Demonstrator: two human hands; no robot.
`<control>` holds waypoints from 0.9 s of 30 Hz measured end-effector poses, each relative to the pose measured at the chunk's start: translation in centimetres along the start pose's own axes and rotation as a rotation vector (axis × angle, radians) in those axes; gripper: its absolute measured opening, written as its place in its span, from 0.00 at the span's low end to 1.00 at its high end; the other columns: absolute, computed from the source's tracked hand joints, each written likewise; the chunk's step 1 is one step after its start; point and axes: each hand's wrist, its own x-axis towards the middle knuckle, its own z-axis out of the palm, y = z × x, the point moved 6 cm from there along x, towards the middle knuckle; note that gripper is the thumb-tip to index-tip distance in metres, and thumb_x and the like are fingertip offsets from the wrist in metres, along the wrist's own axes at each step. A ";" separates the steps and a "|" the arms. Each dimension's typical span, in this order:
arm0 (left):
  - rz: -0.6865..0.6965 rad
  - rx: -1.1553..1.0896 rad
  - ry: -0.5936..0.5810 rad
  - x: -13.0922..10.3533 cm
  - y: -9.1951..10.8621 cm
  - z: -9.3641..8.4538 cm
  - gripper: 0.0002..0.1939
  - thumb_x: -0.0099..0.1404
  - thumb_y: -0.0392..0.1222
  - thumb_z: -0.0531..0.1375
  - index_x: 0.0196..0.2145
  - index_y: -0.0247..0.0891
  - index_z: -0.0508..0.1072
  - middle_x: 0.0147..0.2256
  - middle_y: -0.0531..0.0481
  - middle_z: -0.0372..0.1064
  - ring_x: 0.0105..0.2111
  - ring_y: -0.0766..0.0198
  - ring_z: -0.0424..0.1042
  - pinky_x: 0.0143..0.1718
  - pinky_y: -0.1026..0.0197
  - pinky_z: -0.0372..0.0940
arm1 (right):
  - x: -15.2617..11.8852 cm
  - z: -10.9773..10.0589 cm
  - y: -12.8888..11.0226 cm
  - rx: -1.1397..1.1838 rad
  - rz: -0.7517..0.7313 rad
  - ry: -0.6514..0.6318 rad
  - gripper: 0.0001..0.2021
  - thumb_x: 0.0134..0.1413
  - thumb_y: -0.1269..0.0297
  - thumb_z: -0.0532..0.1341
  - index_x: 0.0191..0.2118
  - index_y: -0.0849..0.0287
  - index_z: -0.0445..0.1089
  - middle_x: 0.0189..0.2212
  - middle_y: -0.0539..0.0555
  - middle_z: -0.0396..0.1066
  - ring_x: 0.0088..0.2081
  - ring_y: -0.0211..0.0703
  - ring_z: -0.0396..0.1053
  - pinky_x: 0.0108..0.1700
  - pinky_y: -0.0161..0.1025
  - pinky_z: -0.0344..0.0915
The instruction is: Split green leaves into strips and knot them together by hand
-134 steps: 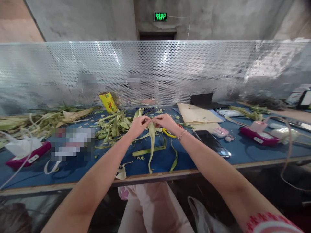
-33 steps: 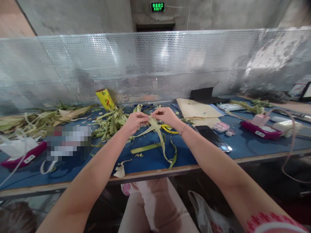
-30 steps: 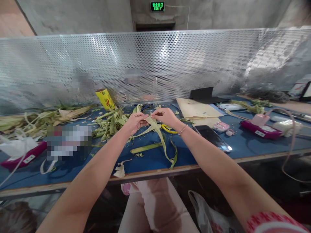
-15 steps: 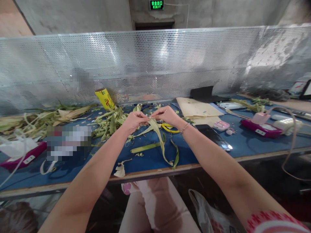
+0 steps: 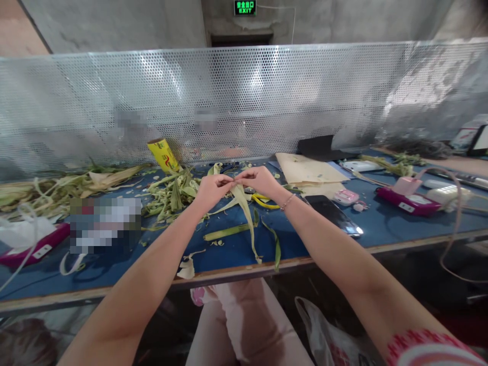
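Note:
Both hands meet over the blue table, fingertips pinched close together at the top of a pale green corn husk strip (image 5: 245, 206). My left hand (image 5: 214, 191) is closed on one side of that end, and my right hand (image 5: 260, 182) pinches it from the other. The strip hangs toward the front edge, its tip curled. Below it lie a cut green stalk piece (image 5: 227, 232) and a thin green leaf strip (image 5: 276, 244). A yellow curved handle (image 5: 266, 202) rests just under my right hand. What lies exactly between the fingertips is hidden.
A heap of torn green husks (image 5: 173, 198) is left of my hands, with a yellow tube (image 5: 163, 155) behind. Long dry husks (image 5: 107, 183) lie farther left. A phone (image 5: 333, 216), brown paper (image 5: 308, 169) and magenta power strip (image 5: 409, 201) are at right. A perforated metal screen (image 5: 244, 96) stands behind.
The hanging husk's lower tip has swung slightly left, away from the thin green leaf strip. My fingertips have come a little closer together.

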 end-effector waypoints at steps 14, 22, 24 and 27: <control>0.030 -0.053 0.017 0.3 0.1 -0.4 0.07 0.48 0.41 0.61 0.24 0.35 0.73 0.20 0.53 0.69 0.19 0.70 0.66 0.25 0.66 0.63 | 0.2 0.0 0.0 0.011 -0.065 0.005 0.09 0.41 0.60 0.63 0.29 0.60 0.74 0.26 0.53 0.73 0.28 0.36 0.69 0.33 0.35 0.66; -0.114 -0.331 -0.037 0.3 -1.0 0.2 0.12 0.38 0.42 0.68 0.20 0.34 0.72 0.19 0.50 0.69 0.22 0.68 0.67 0.28 0.63 0.64 | 0.0 -0.1 0.3 0.158 -0.035 -0.062 0.10 0.35 0.60 0.66 0.26 0.61 0.74 0.26 0.53 0.72 0.29 0.35 0.68 0.32 0.34 0.64; -0.158 -0.376 -0.044 0.3 -1.0 0.3 0.12 0.36 0.42 0.68 0.19 0.34 0.72 0.19 0.50 0.69 0.22 0.68 0.67 0.29 0.61 0.64 | 0.0 0.0 0.2 0.210 -0.028 -0.081 0.10 0.33 0.61 0.67 0.25 0.61 0.74 0.26 0.53 0.72 0.29 0.35 0.67 0.32 0.34 0.64; -0.136 -0.386 -0.028 0.3 -0.8 0.2 0.11 0.35 0.40 0.68 0.19 0.34 0.72 0.20 0.50 0.69 0.23 0.68 0.67 0.30 0.60 0.64 | 0.1 0.1 0.2 0.286 -0.011 -0.102 0.10 0.29 0.61 0.69 0.23 0.61 0.74 0.26 0.52 0.72 0.29 0.34 0.67 0.32 0.34 0.64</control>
